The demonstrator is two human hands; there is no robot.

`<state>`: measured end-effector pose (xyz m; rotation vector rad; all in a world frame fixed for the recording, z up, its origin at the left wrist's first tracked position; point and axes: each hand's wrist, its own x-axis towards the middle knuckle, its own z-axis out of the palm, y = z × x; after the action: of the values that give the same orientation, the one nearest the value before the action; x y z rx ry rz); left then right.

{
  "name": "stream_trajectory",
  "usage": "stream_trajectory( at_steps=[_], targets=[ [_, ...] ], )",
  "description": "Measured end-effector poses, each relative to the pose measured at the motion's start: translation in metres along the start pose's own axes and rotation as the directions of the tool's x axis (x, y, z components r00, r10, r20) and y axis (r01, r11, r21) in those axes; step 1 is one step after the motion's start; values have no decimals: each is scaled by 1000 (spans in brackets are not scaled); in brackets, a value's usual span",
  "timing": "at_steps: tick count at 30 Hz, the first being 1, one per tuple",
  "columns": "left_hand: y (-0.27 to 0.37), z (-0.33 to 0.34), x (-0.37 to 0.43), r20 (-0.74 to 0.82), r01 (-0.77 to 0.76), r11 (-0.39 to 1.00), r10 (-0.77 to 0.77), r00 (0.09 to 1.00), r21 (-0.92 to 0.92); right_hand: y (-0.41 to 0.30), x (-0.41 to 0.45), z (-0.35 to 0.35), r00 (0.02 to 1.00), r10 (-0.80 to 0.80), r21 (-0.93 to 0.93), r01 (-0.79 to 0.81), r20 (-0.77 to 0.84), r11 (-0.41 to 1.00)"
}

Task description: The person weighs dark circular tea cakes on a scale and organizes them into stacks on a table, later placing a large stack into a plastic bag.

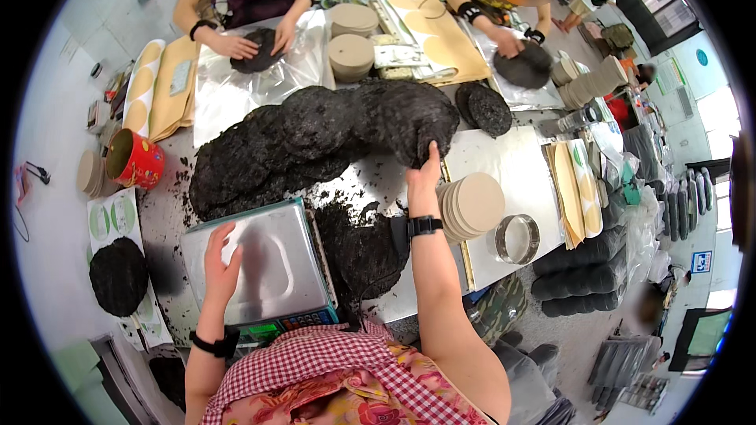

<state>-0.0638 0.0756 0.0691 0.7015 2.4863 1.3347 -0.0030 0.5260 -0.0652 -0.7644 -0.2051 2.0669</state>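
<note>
My right hand [423, 183] reaches forward to the right end of a row of stacked black cakes [319, 121], matted like dried seaweed. It grips the near edge of a round, slightly blurred black cake [416, 118]; most of its fingers are hidden. My left hand [221, 259] hovers, empty with fingers apart, over the metal pan of a digital weighing scale [274, 271]. Between the scale and my right forearm lies a loose black heap [366, 248]. Beside that forearm stand a stack of beige discs [472, 206] and a metal ring [517, 239].
Across the metal table, two people each press a black cake [258, 50] [523, 64] on plastic sheeting. A red tin [136, 158] stands at left, above another black cake [119, 277] on printed labels. Packed black rolls [582, 271] lie at right.
</note>
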Motion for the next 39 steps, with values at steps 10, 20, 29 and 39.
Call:
stream_trajectory(
  at_steps=[10,20,29,39],
  targets=[
    [-61,-40,-52,-149,216,973,-203,968,82,-5,86,67,979,46,-3,-48,-198,999],
    [-187,-173,-141,-746,425,837,-519,417,-345,26,-123,-44,911,383,-827,-93,155,555],
    [-399,-267,-181,-300,-136,294,-954,20,-946,117,-261,56,775,413,-878,433,479,204],
    [-487,-265,-157,-244,-345,82,-854,459,-935,407,-490,118,-432,812,-384,725,392,571]
  ],
)
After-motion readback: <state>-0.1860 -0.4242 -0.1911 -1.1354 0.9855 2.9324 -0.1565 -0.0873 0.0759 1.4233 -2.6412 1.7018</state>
